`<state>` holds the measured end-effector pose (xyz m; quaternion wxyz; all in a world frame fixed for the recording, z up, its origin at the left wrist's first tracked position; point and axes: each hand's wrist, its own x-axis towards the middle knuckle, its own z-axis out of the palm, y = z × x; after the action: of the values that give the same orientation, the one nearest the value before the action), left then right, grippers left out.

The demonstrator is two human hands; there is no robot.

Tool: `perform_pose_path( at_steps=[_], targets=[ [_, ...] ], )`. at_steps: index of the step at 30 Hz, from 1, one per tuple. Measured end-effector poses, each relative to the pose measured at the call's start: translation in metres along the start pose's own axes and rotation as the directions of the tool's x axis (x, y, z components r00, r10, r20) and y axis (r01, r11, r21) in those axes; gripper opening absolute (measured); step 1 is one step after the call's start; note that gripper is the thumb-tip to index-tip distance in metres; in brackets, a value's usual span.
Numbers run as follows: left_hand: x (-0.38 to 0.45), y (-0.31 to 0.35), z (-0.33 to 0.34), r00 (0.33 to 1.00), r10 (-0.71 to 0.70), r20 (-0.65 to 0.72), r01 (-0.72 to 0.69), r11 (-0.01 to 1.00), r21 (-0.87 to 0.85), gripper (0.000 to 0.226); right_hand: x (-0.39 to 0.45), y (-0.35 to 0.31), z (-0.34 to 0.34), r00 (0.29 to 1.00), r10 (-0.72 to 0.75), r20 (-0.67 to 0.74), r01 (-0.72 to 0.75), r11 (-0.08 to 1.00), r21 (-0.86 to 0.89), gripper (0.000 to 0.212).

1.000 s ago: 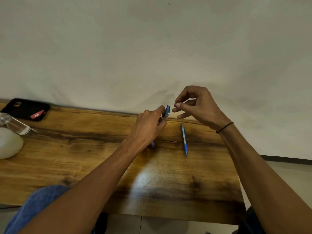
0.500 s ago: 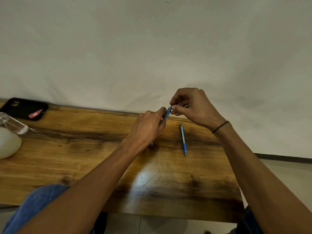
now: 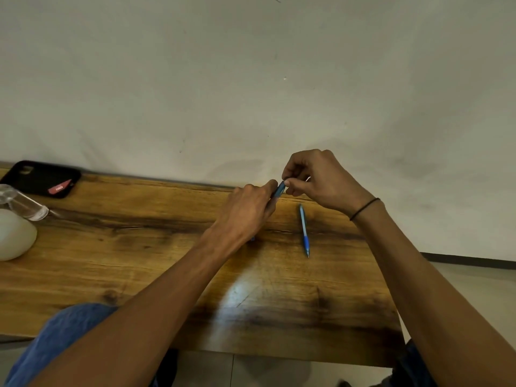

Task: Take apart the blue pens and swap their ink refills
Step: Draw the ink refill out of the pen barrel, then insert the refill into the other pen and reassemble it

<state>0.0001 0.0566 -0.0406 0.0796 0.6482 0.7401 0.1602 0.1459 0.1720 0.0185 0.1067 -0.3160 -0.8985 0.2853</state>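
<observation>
Counter (image 3: 139, 247) is varnished wood w/ dark grain and glossy glare, blue pen (image 3: 304, 230) looks smooth plastic, phone case (image 3: 39, 177) matt black, bottle (image 3: 23, 205) clear plastic, wall (image 3: 251, 79) matt.

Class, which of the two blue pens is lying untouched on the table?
The pen on the right, flat on the wooden table; the other pen is held by both hands.

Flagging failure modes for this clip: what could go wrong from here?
1. The left hand holds one pen above the table while the right hand pinches its top end; any small part that comes free could drop and roll away.
2. The other pen lies loose just below the right wrist and could get knocked.
</observation>
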Motion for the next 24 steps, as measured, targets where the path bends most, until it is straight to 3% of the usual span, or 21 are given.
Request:
perform_pose_path(
  at_steps=[6, 12, 17, 24],
  targets=[
    [-0.003, 0.001, -0.003, 1.000, 0.011, -0.018, -0.012, 0.999, -0.034, 0.023, -0.001, 0.001, -0.001, 1.000, -0.004, -0.006, 0.004, 0.997, 0.074, 0.006],
    [-0.001, 0.002, -0.009, 0.989, 0.033, -0.142, -0.063, 0.975, -0.212, 0.027, -0.001, 0.001, -0.004, 0.999, -0.020, -0.031, 0.026, 0.980, 0.195, 0.010],
    [0.000, 0.000, -0.017, 0.975, -0.023, -0.219, -0.085, 0.878, -0.470, 0.017, -0.001, -0.008, -0.006, 0.986, -0.013, -0.169, 0.073, 0.933, 0.353, 0.013],
    [0.002, 0.003, -0.027, 0.935, -0.089, -0.344, -0.162, 0.755, -0.635, 0.030, -0.004, -0.034, -0.021, 0.945, 0.081, -0.317, 0.135, 0.785, 0.604, 0.016]
  ],
)
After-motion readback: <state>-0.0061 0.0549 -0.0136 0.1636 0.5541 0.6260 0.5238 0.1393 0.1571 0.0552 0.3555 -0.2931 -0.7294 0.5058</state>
